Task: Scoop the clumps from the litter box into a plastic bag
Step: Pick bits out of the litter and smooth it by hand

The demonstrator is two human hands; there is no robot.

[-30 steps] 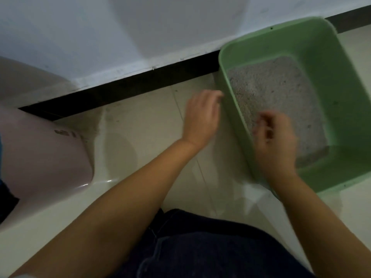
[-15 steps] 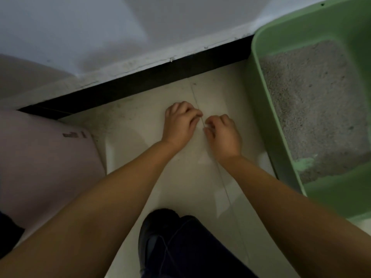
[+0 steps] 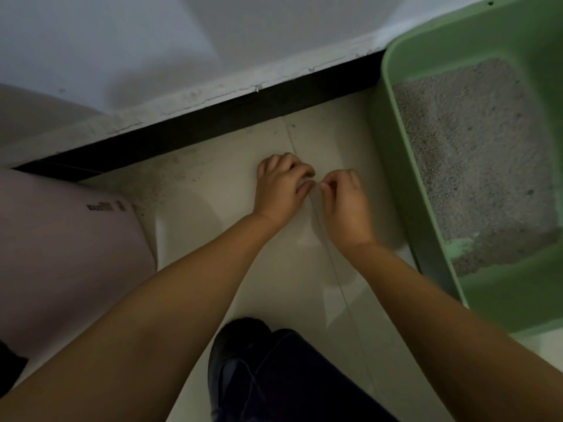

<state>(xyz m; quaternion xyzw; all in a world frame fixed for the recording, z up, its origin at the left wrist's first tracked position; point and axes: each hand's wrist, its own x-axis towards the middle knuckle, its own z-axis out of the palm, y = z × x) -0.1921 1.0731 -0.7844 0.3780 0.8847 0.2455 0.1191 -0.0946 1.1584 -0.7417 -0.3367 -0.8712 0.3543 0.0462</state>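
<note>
A: Hands status?

B: Left hand (image 3: 280,190) and right hand (image 3: 344,202) are low over the floor (image 3: 213,239), nearly touching, fingertips facing each other. Both have fingers curled in, thumb against fingertips, like a pinch. They sit over a thin clear sheet on the tile, likely the bag (image 3: 329,269). It's transparent and only shows as faint glare and an edge line running toward the camera. Can't confirm how much film is between the fingers.

A: So closed, not spread?

B: Right. Neither is flat or spread. Knuckles up on both, forearms coming in from the bottom corners and converging.

A: Litter box?

B: Green box (image 3: 396,153) is on the floor to the right of the hands, just beside the right hand but not touching it. Back end is near the wall (image 3: 182,41) and its dark baseboard (image 3: 213,120). Grey litter (image 3: 475,159) covers most of the bottom; bare green base shows at the near end. Any clumps are too hard to pick out in this light.

A: Scoop?

B: Can't make one out in either hand.

A: Anything else in view?

B: Pale pink bin (image 3: 61,254) at left, dark print on it, unreadable. Person's dark trouser leg (image 3: 274,376) at bottom centre.
</note>
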